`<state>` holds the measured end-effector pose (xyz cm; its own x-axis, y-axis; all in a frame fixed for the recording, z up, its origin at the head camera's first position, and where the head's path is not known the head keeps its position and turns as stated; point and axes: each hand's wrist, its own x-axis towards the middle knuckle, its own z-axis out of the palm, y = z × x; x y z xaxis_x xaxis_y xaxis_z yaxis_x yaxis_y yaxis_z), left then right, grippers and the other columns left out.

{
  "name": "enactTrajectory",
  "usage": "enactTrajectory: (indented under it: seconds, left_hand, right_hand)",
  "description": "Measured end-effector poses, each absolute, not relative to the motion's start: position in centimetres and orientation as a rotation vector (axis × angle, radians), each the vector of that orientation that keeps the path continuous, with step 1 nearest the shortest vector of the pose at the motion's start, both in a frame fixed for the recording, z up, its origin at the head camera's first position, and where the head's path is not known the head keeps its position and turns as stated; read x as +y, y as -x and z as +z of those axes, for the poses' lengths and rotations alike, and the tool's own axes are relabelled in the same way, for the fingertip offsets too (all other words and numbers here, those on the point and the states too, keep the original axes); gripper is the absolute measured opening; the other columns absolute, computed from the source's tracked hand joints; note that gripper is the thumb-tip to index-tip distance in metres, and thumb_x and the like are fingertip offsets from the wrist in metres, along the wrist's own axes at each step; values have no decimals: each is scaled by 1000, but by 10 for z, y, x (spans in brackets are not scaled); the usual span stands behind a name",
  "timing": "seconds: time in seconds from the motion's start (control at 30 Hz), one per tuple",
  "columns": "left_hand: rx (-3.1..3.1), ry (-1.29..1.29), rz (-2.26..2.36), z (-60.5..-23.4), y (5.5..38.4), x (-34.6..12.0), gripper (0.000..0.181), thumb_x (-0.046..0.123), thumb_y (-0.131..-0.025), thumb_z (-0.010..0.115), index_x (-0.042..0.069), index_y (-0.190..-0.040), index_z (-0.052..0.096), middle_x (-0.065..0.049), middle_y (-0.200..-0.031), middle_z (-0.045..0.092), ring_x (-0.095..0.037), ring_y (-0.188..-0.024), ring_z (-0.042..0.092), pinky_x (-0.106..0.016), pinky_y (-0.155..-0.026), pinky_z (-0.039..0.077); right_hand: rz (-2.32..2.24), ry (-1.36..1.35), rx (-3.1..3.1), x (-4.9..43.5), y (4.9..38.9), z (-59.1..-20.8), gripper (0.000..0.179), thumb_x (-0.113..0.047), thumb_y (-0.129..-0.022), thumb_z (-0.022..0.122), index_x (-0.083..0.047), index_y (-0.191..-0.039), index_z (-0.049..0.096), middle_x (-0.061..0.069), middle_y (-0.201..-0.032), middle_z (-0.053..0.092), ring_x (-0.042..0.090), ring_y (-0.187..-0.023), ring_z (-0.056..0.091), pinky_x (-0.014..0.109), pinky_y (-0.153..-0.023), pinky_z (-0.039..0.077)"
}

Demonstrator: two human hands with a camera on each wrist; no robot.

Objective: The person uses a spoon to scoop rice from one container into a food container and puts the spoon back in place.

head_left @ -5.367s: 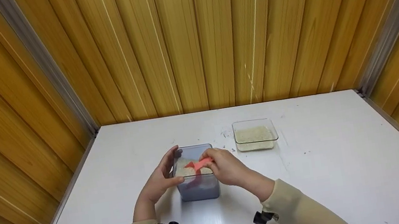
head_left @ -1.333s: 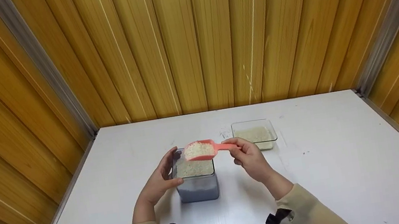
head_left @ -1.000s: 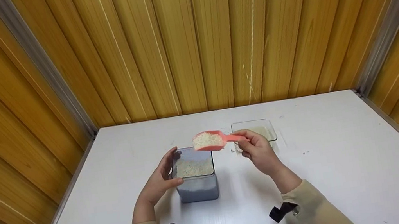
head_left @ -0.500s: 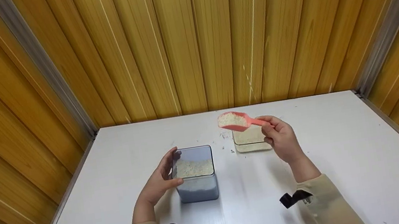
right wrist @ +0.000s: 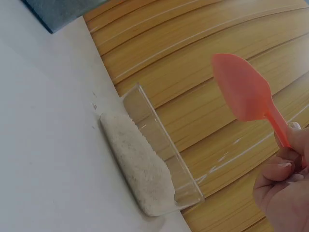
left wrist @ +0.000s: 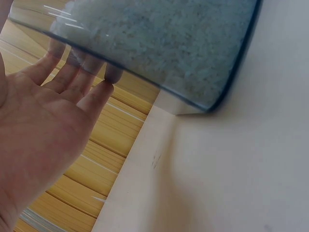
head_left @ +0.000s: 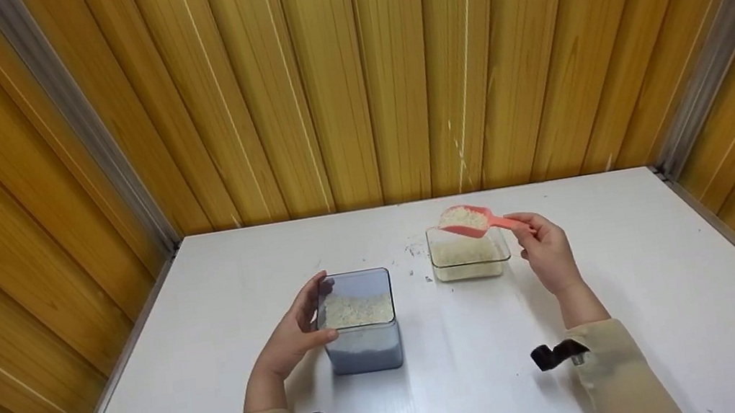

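Observation:
My right hand (head_left: 548, 254) pinches the handle of a pink scoop (head_left: 463, 223) heaped with pale, rice-like grains. The scoop is held level above a clear, shallow container (head_left: 470, 270) that has a layer of similar grains in it. In the right wrist view the underside of the scoop (right wrist: 241, 89) faces the camera, apart from the clear container (right wrist: 140, 164). My left hand (head_left: 288, 335) holds a taller bluish see-through container (head_left: 365, 352), thumb along the front and fingers at its left side. Grains partly fill that container, seen through its wall in the left wrist view.
Both containers stand on a white table (head_left: 483, 393), the clear one farther back and to the right. Small dark specks (head_left: 414, 250) dot the surface between them. Yellow wood-look panels (head_left: 348, 78) wall in the back and sides.
The scoop was first dug into the blue container, then came up loaded with grains. My right hand has carried it right and back, over the clear container. My left hand stays put.

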<state>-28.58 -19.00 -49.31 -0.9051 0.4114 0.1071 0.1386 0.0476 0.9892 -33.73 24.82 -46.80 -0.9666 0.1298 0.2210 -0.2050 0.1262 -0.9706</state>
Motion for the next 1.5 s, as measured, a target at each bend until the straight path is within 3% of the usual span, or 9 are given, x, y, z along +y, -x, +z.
enactTrajectory:
  seconds: [0.2,0.47,0.7,0.83,1.27,1.5]
  left_hand:
    - [2102,-591,1961,-492,285,-191,110,24,-82,88,20,-166,17,-7,-175,8,-26,-163,-1,-47,-132,1]
    - [2094,-597,1955,-492,285,-191,109,26,-83,87,21,-166,16,-7,-175,6,-26,-163,-3,-49,-132,1]
    - [2096,-587,1959,-492,284,-190,109,26,-83,87,22,-166,16,-5,-176,4,-26,-163,-4,-52,-131,1]
    - [2096,-589,1959,-492,285,-190,109,26,-83,87,22,-166,16,-5,-176,4,-27,-163,-4,-52,-131,1]
    - [2090,-603,1959,-491,285,-191,110,22,-84,86,19,-166,14,-6,-175,6,-26,-163,-3,-50,-132,2]
    - [2109,-571,1949,-492,286,-191,112,28,-81,88,22,-166,16,-7,-176,4,-28,-163,-4,-50,-132,2]
  right_hand:
    - [1663,-58,-2339,256,341,-476,29,-14,-106,56,0,-130,63,-3,-86,48,7,-69,40,18,-59,36]
    - [1396,-79,-2487,255,341,-475,26,-12,-106,54,0,-129,62,14,-99,58,16,-78,45,21,-65,37]
    - [1303,-75,-2566,261,335,-465,29,-11,-107,53,1,-133,58,24,-124,64,25,-93,53,18,-71,42]
    - [1270,-57,-2605,264,332,-459,31,-13,-108,52,2,-134,57,26,-130,63,28,-99,56,19,-74,45]
    - [1094,-68,-2659,271,327,-449,29,-11,-107,52,5,-130,57,29,-129,61,39,-109,62,52,-95,54]
    - [983,-113,-2619,270,322,-443,27,-7,-105,54,8,-127,58,30,-124,61,46,-114,62,59,-98,52]
